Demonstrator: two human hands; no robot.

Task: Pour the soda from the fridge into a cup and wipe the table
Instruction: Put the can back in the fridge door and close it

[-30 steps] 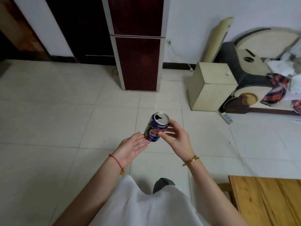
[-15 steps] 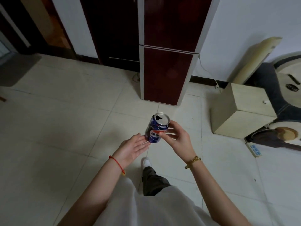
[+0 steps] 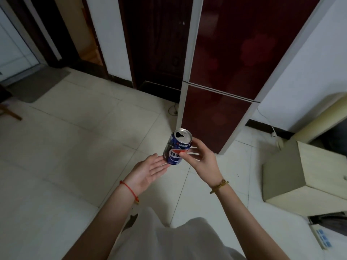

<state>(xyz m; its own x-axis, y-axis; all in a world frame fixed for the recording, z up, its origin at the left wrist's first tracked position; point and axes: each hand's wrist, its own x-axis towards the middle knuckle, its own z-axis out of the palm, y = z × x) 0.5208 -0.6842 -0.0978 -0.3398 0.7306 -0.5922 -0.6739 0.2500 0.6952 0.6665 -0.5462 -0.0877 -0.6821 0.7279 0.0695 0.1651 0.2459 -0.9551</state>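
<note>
Pale floor tiles (image 3: 78, 139) filled the room, and the dark red fridge (image 3: 221, 87), doors closed, stood nearer and larger than a second earlier; the wooden table had left view. No cup was visible. Right hand (image 3: 201, 162) pinched the blue soda can (image 3: 177, 147), top already open, tilted. Left hand (image 3: 148, 170) lay flat, fingertips touching its base. Judged: pouring not yet begun.
</note>
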